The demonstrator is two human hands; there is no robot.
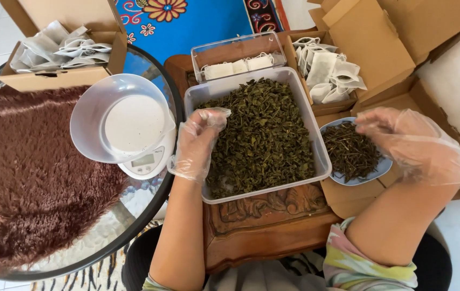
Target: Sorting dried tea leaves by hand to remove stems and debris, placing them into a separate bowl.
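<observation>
Sorting dried leaves by hand

Carved wooden stand (262, 221) under a clear plastic tub (208, 92) of crumbly dark-green dried leaves (262, 140). Left hand (197, 143), in a loose film glove, curled at the tub's edge — fingers bunched, pinching leaves, by the look. Right hand (407, 141) over 1 blue plate (381, 168) of wiry stems (351, 151), fingertips pressed together. Probably mid-sort — gentle pinches wanted next.

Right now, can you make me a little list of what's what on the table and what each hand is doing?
left hand: gloved, pinching dried green leaves
right hand: gloved, over the plate of twigs
big tub: clear plastic, full of dried leaves
plate: blue, holds dark twigs
scale: white, with an empty clear bowl on top
small bags: white, in a cardboard box at the back
rug: brown, fluffy, on the glass table
</observation>
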